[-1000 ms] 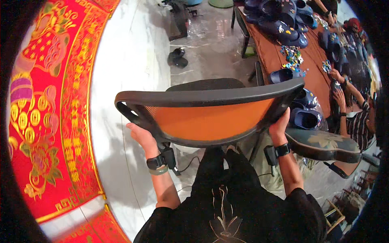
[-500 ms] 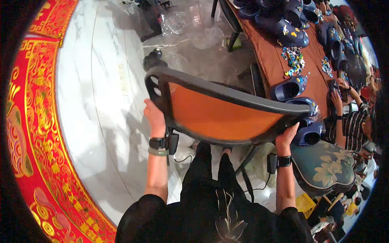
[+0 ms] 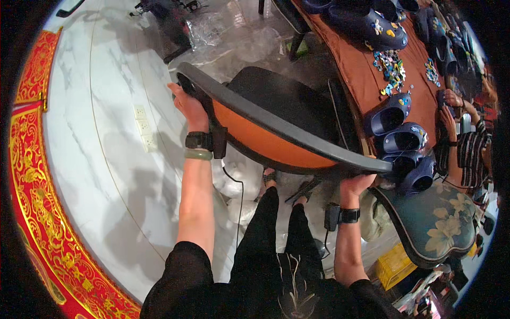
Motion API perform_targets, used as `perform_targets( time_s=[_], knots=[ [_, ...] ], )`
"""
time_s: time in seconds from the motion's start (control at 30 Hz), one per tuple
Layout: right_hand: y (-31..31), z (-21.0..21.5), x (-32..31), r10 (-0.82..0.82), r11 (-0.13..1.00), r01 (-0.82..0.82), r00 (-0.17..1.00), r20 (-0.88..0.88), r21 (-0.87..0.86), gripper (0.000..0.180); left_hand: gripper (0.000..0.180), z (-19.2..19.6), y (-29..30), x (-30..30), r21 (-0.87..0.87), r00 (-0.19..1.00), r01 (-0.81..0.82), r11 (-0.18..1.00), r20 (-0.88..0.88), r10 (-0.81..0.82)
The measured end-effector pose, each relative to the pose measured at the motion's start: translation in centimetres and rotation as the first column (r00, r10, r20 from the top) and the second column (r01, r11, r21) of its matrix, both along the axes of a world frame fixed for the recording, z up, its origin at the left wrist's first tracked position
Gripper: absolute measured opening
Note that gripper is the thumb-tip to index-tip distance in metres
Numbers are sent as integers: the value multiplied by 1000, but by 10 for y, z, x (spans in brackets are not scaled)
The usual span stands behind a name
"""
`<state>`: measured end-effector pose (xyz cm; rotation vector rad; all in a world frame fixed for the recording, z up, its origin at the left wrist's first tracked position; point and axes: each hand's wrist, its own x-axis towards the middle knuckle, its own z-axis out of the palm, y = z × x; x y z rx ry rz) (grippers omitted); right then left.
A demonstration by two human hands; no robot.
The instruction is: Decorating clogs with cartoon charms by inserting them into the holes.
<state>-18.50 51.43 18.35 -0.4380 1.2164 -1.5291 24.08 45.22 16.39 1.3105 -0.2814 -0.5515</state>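
Chair point(image 3: 276, 141): orange back, dark grey rim, black seat, tilted; both hands gripping rim ends.

I am extending both arms forward. My left hand point(image 3: 188, 106) is reaching further ahead, fingers curled in a closed grip; my right hand point(image 3: 357, 184) is sitting nearer my body, fingers also closed, wrist straight.

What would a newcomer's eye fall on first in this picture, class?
First, the orange chair back with its grey rim, tilted across the middle and held at each end by the left hand and right hand. Next, the dark blue clogs on the brown table at upper right. Then the red and gold carpet curving down the left edge.
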Motion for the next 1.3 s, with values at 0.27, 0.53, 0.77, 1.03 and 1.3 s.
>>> perform_targets(
  time_s=[0.27,0.53,0.77,1.03,1.3],
  knots=[
    [-8,9,35,-185,979,184,983,3,88,51,51,34,-43,15,-78,978,197,977,82,-190],
    [25,-1,8,169,972,-178,983,73,155,37,101,125,2,-73,83,977,198,977,-98,-189],
    [83,-48,-39,266,607,-619,749,607,498,42,69,162,77,-97,165,932,329,930,-212,-292],
    [86,-124,-73,655,212,-819,-287,-699,534,42,50,168,74,-88,295,964,265,918,-56,-260],
    [75,-38,65,763,646,-729,629,-149,228,31,47,144,51,-7,213,931,354,911,9,-364]
  ],
)
